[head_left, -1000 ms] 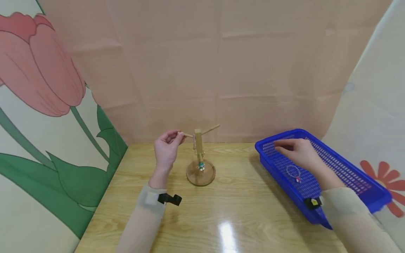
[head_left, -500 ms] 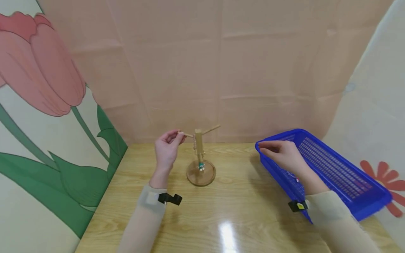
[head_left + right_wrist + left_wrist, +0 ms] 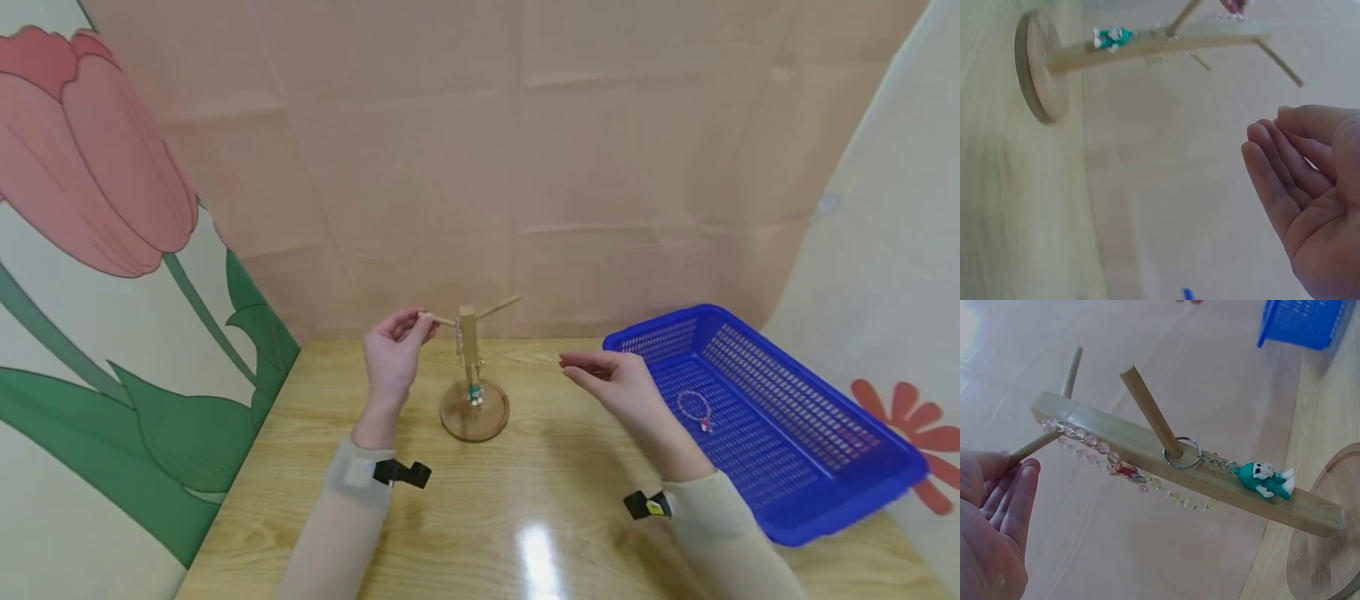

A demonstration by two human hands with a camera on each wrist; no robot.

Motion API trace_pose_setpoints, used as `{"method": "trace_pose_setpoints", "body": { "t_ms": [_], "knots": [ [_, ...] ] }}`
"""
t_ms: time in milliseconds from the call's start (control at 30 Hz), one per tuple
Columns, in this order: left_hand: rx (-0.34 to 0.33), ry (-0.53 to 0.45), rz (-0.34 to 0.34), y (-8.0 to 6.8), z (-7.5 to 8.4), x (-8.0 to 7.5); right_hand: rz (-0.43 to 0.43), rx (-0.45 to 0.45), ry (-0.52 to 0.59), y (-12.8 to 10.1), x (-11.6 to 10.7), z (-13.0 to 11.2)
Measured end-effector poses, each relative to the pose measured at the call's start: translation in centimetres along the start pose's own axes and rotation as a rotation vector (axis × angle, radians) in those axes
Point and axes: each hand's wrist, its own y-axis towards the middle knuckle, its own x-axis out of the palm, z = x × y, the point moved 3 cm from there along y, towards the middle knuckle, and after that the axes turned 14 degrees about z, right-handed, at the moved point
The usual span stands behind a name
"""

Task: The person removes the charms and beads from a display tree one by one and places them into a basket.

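A wooden peg stand [image 3: 469, 337] with a round base stands on the table. My left hand [image 3: 392, 354] pinches the end of its left peg between thumb and fingers. Pink beaded bracelet strands [image 3: 1104, 448] hang at that peg, and pale yellow beads [image 3: 1190, 503] show behind the post. On the front peg hangs a keyring [image 3: 1180, 464] with a green and white figure [image 3: 1261, 480]. To the right of the stand, my right hand [image 3: 626, 392] is over the table, fingers slightly bent and thumb near the fingertips. Nothing shows between them in the right wrist view.
A blue plastic basket [image 3: 846, 410] stands at the right of the table. Inside it lies a beaded bracelet [image 3: 693, 406] with a small red charm. A pinkish cloth backdrop [image 3: 600, 167] hangs behind the table, with flower-printed panels at both sides.
My right hand has moved left out from over the basket, toward the stand. The bracelet in the basket shows fully again. My left hand stays on the peg.
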Motion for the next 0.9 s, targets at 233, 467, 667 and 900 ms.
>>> {"method": "trace_pose_setpoints", "body": {
  "t_ms": [233,467,667,900],
  "knots": [
    [-0.009,-0.011,0.005,0.0,0.0,0.2,-0.024,0.008,0.116,-0.2,2.4,0.9],
    [0.004,-0.025,0.013,0.0,-0.1,0.1,-0.020,0.040,0.188,0.0,4.0,0.7],
    [-0.008,-0.054,0.036,0.0,-0.3,0.2,0.003,0.060,0.204,0.3,5.6,0.9],
    [-0.014,-0.098,0.051,-0.2,-0.6,0.4,-0.021,0.034,0.179,1.4,9.1,2.2]
  ]
}}
